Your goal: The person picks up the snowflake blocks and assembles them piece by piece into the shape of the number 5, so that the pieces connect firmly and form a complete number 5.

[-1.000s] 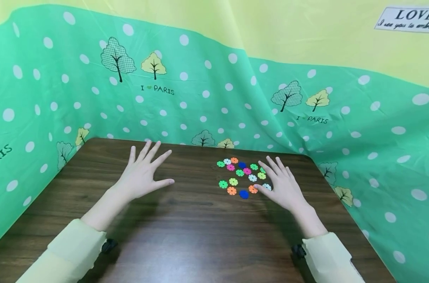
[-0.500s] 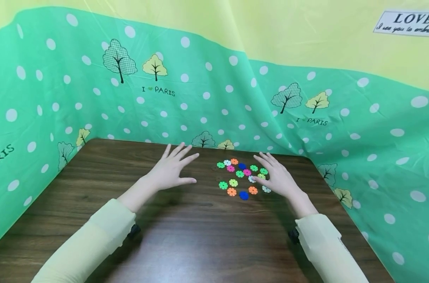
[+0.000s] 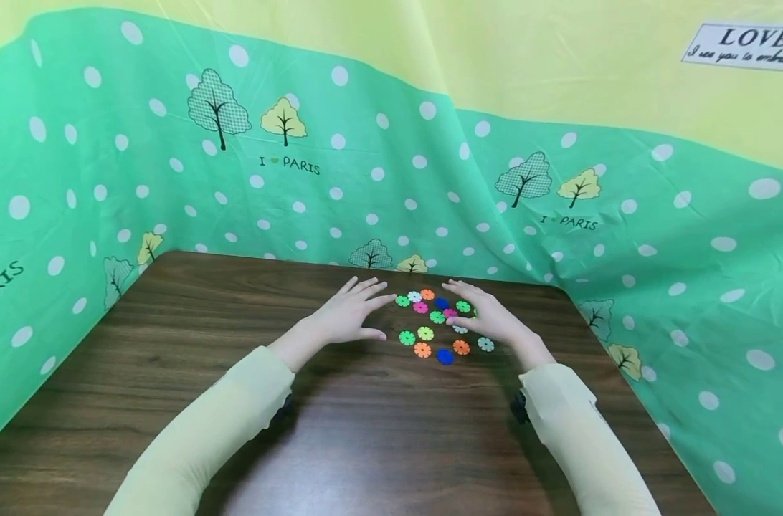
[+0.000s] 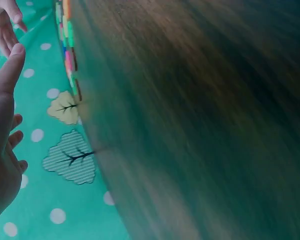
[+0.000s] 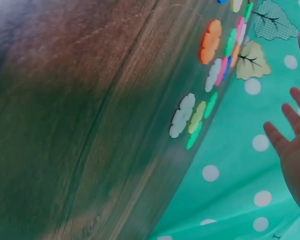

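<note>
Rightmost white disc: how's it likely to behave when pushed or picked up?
The rightmost white disc lies flat, so it should slide rather than roll or tip. It looks thin edge-on in the right wrist view, so probably light and fiddly to pinch. No visible sag or curl suggests fairly stiff.

Discs (image 3: 426,333) in a loose cluster on the desk (image 3: 391,437), toward its far edge, right of middle. Left hand (image 3: 345,315) just left of them, right hand (image 3: 493,317) partly over their right side, both above the desk, sleeves (image 3: 217,416) nearer the camera. Cloth (image 3: 366,193) behind the desk and along its left and right sides, label (image 3: 743,46) on it at upper right.
</note>
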The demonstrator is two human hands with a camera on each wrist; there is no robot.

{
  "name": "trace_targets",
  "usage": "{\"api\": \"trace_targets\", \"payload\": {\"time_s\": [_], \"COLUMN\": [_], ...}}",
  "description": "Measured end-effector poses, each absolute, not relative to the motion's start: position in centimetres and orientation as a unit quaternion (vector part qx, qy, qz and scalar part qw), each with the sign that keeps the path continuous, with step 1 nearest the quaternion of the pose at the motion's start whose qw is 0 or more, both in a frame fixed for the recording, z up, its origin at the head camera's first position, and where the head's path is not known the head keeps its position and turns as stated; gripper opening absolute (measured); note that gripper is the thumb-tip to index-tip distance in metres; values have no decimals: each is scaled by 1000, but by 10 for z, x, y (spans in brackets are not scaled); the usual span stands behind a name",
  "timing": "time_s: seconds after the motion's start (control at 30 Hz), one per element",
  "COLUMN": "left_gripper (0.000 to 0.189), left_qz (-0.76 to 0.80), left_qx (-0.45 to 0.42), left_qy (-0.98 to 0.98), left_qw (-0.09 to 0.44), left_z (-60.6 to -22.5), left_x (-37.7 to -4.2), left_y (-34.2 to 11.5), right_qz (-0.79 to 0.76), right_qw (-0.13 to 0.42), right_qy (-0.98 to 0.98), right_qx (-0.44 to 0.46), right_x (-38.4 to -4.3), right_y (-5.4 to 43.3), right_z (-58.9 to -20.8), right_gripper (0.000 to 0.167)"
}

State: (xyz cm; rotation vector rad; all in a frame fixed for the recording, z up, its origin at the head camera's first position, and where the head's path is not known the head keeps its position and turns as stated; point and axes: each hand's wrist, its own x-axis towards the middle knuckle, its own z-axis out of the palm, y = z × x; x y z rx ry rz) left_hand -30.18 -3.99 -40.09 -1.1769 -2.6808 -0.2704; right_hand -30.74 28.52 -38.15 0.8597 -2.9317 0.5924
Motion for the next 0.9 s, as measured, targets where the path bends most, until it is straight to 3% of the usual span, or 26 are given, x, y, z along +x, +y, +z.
{"api": "trace_targets", "payload": {"time_s": [0.43, 0.73, 0.9], "left_gripper": [81, 71, 63], "left_qz": [-149, -189, -200], "left_qx": [-382, -362, -359], "left_qy": [-912, -912, -911], "left_qw": [17, -44, -44], "left_z": [-427, -435, -439], "left_x": [-327, -338, -342], "left_y": [-12, -3, 2], "right_qz": [212, 205, 190], "right_qw": [-4, -12, -22], "right_qy": [-930, -934, -940], "right_qx": [300, 292, 281], "right_x": [-334, -347, -349], "right_y": [282, 282, 283], "right_z": [-401, -414, -419], "right_gripper": [61, 49, 43]}}
